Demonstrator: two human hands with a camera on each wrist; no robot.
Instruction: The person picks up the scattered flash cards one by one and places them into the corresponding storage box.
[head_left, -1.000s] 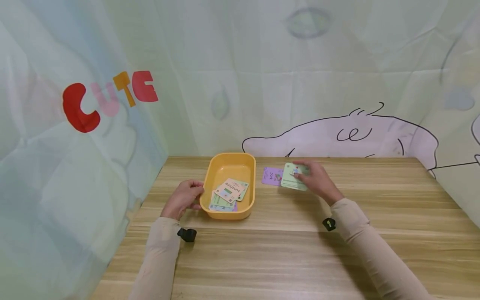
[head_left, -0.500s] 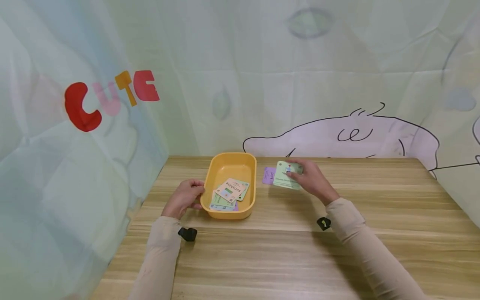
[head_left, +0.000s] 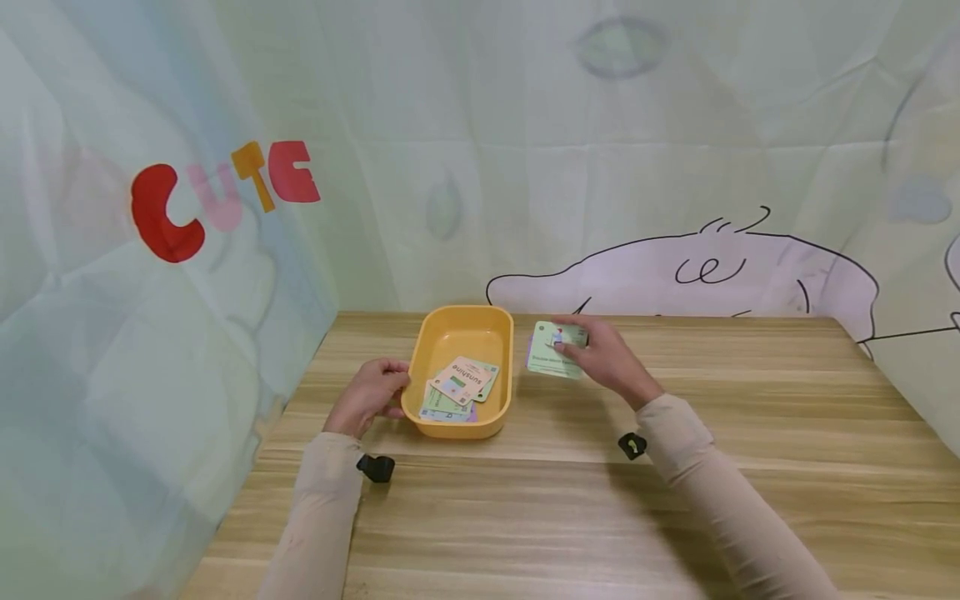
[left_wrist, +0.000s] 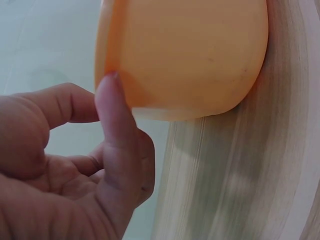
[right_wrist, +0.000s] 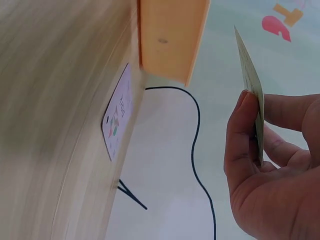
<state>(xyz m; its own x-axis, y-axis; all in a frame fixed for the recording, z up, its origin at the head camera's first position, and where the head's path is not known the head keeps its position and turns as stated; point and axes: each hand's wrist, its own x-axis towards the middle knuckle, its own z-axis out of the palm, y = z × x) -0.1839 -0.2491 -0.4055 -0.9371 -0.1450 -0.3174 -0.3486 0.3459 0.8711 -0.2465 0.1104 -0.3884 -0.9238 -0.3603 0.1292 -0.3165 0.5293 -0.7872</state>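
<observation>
A yellow plastic bin [head_left: 459,430] stands on the table, its near half holding several cards, a peach "sunshine" card [head_left: 461,381] on top. My left hand [head_left: 366,398] pinches the bin's left side near the front corner; the left wrist view shows the thumb [left_wrist: 116,107] against the yellow wall. To the right of the bin, my right hand [head_left: 611,364] holds a green card [head_left: 549,360] between thumb and fingers, raised above the table. Below it a purple card [right_wrist: 119,115] lies flat on the wood, almost wholly hidden by the green one in the head view.
The wooden table [head_left: 525,517] ends at a hanging backdrop cloth [head_left: 420,183] behind and on the left. The bin's far end sits close to that back edge. Black wrist devices hang under both sleeves.
My right hand has carried the green card leftward toward the bin, covering more of the purple card in the head view. The left hand and the bin have stayed in place.
</observation>
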